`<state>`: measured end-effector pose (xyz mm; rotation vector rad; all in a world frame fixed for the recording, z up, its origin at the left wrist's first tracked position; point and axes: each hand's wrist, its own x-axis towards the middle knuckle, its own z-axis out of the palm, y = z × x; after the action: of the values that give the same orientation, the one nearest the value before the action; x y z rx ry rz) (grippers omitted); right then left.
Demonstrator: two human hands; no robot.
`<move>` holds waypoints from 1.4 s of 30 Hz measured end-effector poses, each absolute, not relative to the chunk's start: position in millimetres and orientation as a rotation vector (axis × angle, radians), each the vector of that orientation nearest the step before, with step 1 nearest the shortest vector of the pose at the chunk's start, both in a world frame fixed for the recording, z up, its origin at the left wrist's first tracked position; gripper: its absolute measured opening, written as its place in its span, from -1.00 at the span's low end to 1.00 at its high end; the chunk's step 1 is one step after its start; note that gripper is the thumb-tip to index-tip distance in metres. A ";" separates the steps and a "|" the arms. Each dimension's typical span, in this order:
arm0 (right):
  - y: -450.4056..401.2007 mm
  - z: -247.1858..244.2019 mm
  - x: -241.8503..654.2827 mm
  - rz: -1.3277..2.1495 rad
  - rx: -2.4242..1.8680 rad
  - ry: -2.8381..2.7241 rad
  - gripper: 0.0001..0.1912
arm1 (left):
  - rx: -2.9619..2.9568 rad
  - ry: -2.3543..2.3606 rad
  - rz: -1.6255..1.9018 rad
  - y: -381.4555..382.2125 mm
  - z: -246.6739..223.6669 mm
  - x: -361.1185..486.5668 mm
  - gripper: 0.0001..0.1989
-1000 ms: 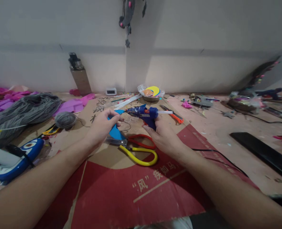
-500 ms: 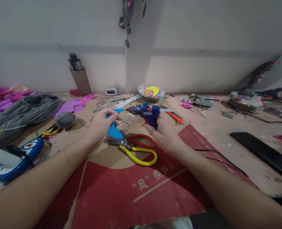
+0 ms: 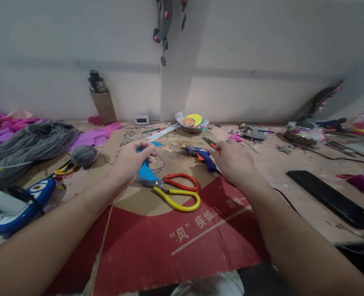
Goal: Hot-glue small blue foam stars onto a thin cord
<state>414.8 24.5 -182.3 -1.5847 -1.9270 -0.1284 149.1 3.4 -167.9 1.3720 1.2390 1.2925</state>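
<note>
My left hand pinches a blue crescent-shaped piece, with a thin grey strand curling beside the fingertips. At the right, my right hand is over the rear of a blue glue gun, which lies on its side with its nozzle pointing left. The fingers of that hand are bent and partly hidden behind its back, so their grip is unclear. Scissors with one red and one yellow handle lie on the cardboard between the hands, blades near the blue piece.
A ball of grey yarn and a grey yarn bundle lie left. Behind are a small bowl and a brown bottle. A black phone-like slab is at the right, near a black cable.
The glue gun has gone from upright in my right hand, near the blue piece, to lying on its side. My right hand has moved right and away from my left hand, which stays put.
</note>
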 end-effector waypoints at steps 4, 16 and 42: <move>1.4 -161.7 374.3 -0.033 -1.071 -1.916 -0.86 | 1.630 1.272 1.164 -3.5 -162.1 148.9 -0.78; 0.7 -154.0 325.8 -0.164 -0.811 -2.181 -0.85 | 1.869 1.149 1.182 -6.8 -159.7 147.4 -0.78; -16.2 -184.9 307.9 0.941 -0.932 -1.610 -0.71 | 1.517 1.153 1.332 -7.3 -167.1 156.4 -0.84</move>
<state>307.9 -16.2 -184.9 -0.9316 -1.6102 0.9410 156.4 -7.3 -167.1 1.5172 1.1526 1.3324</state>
